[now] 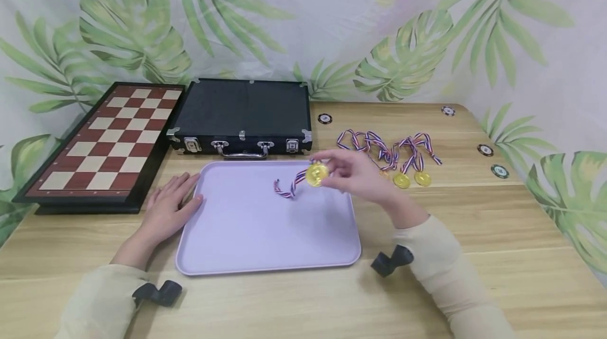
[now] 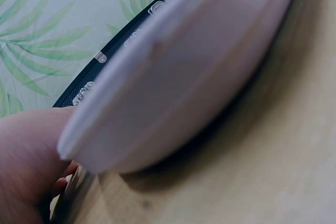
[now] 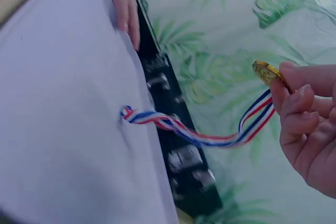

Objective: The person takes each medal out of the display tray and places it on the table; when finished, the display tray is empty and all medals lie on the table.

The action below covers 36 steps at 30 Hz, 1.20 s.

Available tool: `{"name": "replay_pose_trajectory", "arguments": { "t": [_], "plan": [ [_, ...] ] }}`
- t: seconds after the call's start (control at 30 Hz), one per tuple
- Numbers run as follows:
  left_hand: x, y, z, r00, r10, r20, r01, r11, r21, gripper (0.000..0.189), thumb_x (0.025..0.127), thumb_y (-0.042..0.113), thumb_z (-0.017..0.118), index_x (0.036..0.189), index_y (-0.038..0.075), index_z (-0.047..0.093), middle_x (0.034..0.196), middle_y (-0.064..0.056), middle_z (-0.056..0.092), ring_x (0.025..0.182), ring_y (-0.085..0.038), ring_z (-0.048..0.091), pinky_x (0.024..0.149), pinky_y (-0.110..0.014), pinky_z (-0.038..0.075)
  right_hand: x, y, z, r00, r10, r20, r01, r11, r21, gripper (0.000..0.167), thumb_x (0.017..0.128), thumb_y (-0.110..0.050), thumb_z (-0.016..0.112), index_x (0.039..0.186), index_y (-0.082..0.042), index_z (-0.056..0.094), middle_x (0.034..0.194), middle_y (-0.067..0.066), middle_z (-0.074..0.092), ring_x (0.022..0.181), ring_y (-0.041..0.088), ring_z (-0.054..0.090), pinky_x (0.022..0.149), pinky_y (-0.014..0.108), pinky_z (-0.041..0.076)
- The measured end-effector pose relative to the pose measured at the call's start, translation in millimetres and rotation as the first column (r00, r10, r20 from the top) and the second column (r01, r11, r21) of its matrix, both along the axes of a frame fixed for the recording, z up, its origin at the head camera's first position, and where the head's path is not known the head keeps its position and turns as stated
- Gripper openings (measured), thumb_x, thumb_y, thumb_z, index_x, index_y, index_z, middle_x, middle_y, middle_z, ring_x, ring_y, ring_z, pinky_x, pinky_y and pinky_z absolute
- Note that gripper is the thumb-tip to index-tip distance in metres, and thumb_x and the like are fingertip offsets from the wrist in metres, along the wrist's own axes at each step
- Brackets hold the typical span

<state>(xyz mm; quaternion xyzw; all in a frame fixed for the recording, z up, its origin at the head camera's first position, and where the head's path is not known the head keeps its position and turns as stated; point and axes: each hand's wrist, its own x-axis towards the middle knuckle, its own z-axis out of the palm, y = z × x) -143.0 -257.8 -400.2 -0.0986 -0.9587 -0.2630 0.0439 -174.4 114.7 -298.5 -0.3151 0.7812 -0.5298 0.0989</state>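
Between thumb and fingers my right hand (image 1: 353,175) pinches a gold medal (image 1: 316,174) above the lilac tray (image 1: 265,244). The medal's red, white and blue ribbon (image 3: 210,141) hangs down, its loose end at the tray surface. My left hand (image 1: 170,207) lies with fingers extended at the tray's left edge, thumb against the rim. In the left wrist view, the tray's side wall (image 2: 157,98) covers much of that hand. Several more gold medals (image 1: 401,180) with tangled striped ribbons (image 1: 374,144) lie on the table right of the tray.
A black case (image 1: 246,109) with metal latches stands behind the tray. To its left lies a chessboard box (image 1: 114,138). Several poker chips (image 1: 486,149) are scattered at the right and back of the wooden table (image 1: 450,212). A leaf-patterned cloth (image 1: 332,22) hangs behind.
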Motion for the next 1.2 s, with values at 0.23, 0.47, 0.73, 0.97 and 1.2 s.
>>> {"name": "replay_pose_trajectory", "arguments": {
  "t": [0.23,0.47,0.73,0.97,1.2],
  "plan": [
    [-2.0,2.0,-0.2,1.0,-0.002,0.004,0.001,1.0,0.004,0.056,0.089,0.037,0.041,0.135,0.008,0.029,0.135,-0.025,0.023,0.125,-0.039,0.01,0.093,-0.058,-0.002,4.5,66.4,18.0,0.995,-0.104,-0.01,0.102,0.988,-0.119,0.043,0.073,0.01,0.06,0.115,0.007,0.049,0.074,0.011,0.053,0.055,0.013,0.049,0.045,0.02,0.042],
    [-1.9,2.1,-2.1,1.0,-0.005,-0.007,0.006,1.0,0.003,0.055,0.089,0.037,0.041,0.134,0.008,0.029,0.134,-0.026,0.024,0.125,-0.039,0.011,0.093,-0.058,-0.002,21.2,129.6,40.9,0.99,-0.135,-0.035,0.113,0.925,-0.364,0.048,0.072,0.025,0.045,0.117,0.007,0.049,0.077,0.01,0.055,0.056,0.011,0.051,0.046,0.017,0.042],
    [-0.3,-0.2,-4.3,1.0,-0.005,-0.025,0.005,1.0,0.012,0.055,0.089,0.036,0.042,0.134,0.007,0.03,0.133,-0.026,0.025,0.125,-0.039,0.011,0.093,-0.058,-0.001,24.8,193.0,56.5,0.998,-0.052,0.024,0.053,0.676,-0.735,0.041,0.075,0.029,0.037,0.115,0.023,0.035,0.079,0.024,0.056,0.057,0.021,0.052,0.05,0.022,0.045],
    [-1.6,0.8,-3.1,1.0,-0.005,-0.016,0.006,1.0,0.007,0.055,0.089,0.036,0.042,0.134,0.007,0.03,0.134,-0.026,0.025,0.125,-0.039,0.011,0.092,-0.059,-0.001,10.0,231.6,48.3,0.958,-0.193,0.211,0.286,0.639,-0.714,0.038,0.079,0.026,0.034,0.114,0.014,0.047,0.073,0.019,0.058,0.053,0.019,0.054,0.047,0.021,0.047],
    [-2.0,1.0,-2.5,1.0,-0.01,-0.004,0.01,1.0,0.008,0.056,0.089,0.036,0.042,0.134,0.006,0.029,0.133,-0.027,0.024,0.125,-0.04,0.01,0.092,-0.059,-0.002,-35.2,242.1,37.7,0.789,-0.392,0.472,0.599,0.659,-0.455,0.031,0.076,0.011,0.057,0.103,-0.004,0.06,0.077,0.01,0.06,0.057,0.014,0.053,0.05,0.018,0.045]
  ]
}}
